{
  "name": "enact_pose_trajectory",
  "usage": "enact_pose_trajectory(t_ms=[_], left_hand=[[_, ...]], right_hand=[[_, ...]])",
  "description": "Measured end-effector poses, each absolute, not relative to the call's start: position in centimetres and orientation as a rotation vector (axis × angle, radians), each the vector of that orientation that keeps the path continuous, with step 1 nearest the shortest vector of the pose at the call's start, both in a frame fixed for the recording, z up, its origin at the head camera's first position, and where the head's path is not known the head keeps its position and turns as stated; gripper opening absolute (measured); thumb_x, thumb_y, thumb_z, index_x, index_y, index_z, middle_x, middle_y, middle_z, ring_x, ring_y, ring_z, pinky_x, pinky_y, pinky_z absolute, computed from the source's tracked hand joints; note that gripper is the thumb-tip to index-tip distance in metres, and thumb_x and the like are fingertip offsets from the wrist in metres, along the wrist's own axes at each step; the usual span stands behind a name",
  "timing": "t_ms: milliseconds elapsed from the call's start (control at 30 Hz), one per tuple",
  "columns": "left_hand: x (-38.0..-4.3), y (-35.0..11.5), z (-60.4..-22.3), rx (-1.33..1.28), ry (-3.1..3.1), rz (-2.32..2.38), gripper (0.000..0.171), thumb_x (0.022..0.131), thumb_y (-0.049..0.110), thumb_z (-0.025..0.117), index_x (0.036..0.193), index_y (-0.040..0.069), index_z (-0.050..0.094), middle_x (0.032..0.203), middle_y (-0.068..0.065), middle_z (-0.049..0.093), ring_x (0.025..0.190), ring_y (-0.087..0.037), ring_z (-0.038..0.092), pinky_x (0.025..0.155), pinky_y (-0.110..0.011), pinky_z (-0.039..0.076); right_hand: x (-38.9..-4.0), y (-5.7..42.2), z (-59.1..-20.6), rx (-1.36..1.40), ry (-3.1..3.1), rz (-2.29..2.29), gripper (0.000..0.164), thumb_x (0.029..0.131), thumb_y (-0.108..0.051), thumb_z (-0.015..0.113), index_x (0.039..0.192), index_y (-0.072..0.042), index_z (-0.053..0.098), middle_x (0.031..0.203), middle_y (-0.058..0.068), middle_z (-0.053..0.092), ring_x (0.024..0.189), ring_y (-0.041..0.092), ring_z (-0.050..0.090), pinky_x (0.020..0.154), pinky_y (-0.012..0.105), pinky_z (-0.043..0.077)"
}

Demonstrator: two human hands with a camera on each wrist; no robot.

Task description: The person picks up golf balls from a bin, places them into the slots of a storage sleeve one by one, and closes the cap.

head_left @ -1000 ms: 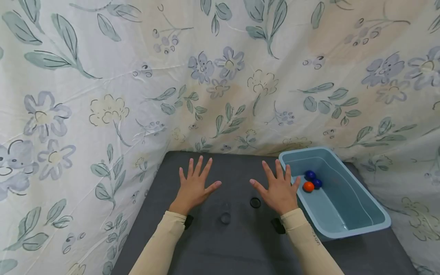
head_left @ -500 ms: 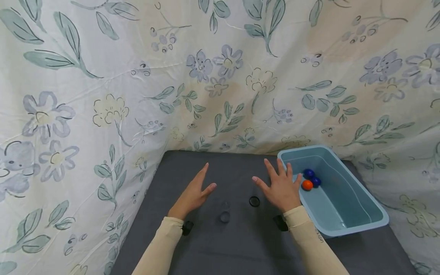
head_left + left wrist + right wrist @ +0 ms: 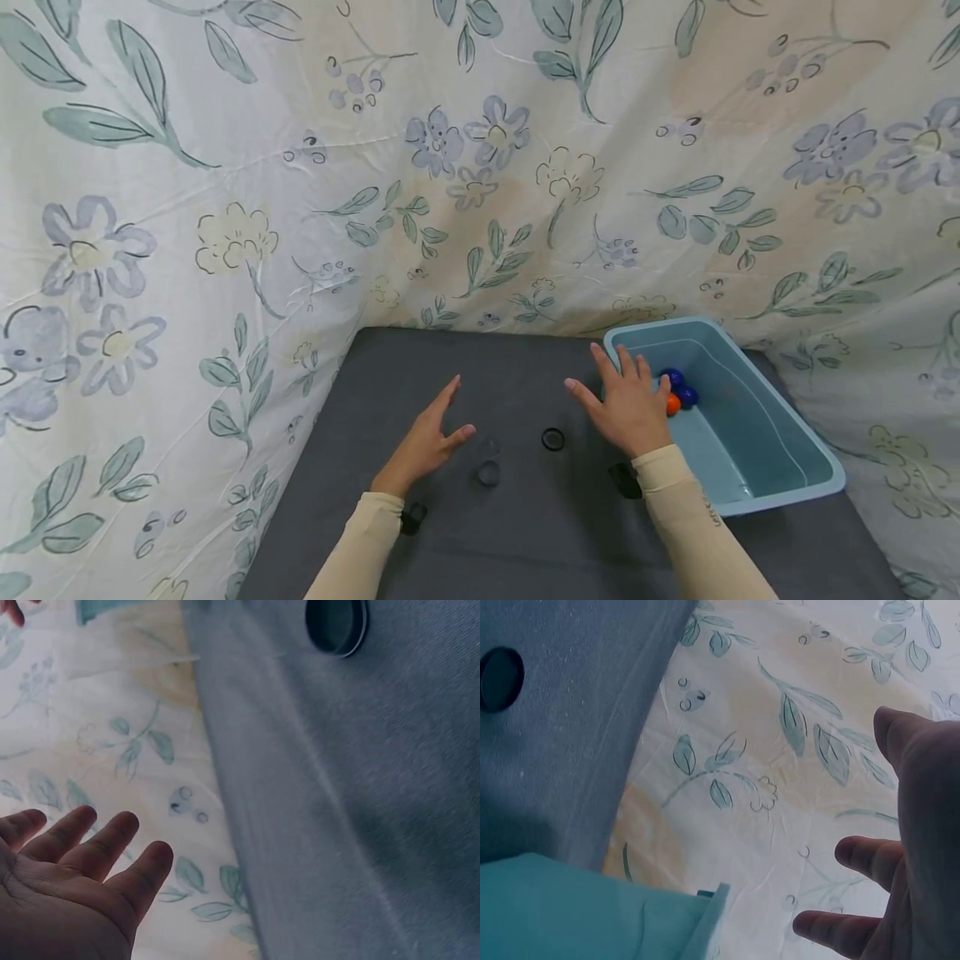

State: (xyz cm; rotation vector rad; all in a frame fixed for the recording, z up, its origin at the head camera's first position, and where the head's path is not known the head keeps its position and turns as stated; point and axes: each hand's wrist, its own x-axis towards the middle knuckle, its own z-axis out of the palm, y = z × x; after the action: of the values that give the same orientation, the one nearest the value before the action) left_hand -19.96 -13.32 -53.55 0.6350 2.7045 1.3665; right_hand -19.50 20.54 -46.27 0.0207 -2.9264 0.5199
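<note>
While your hands (image 3: 415, 452) (image 3: 633, 410) hover apart, holding nothing, the transparent object (image 3: 488, 472), faint against the dark counter (image 3: 487, 546), could get knocked.

In the head view, the right hand (image 3: 630, 408) hides the left part of an orange ball (image 3: 672, 405) and a stretch of the blue bin's (image 3: 780, 505) rim. The left hand (image 3: 420, 442) is seen edge-on, some fingers concealed. A transparent object (image 3: 488, 473) blends into the worktop (image 3: 525, 533), its shape unclear. Lettering (image 3: 711, 507) on the right sleeve (image 3: 693, 521) is too small to read. Each wrist view crops its hand and the black round piece (image 3: 553, 439); the right one also crops the bin.
</note>
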Motion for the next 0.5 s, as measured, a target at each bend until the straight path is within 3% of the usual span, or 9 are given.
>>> enact_pose_trajectory(t_ms=[500], left_hand=[[-19.3, -12.5, -55.0, 0.577, 2.630, 1.366, 0.095, 0.098, 0.043, 0.072, 0.168, 0.023, 0.012, 0.172, -0.006, 0.026, 0.155, -0.034, 0.034, 0.120, -0.063, 0.033]], right_hand=[[-20.0, 23.0, -44.7, -0.015, -2.932, 0.517, 0.085, 0.099, -0.073, 0.047, 0.164, -0.020, 0.031, 0.166, 0.030, 0.025, 0.148, 0.060, 0.023, 0.109, 0.088, 0.006]])
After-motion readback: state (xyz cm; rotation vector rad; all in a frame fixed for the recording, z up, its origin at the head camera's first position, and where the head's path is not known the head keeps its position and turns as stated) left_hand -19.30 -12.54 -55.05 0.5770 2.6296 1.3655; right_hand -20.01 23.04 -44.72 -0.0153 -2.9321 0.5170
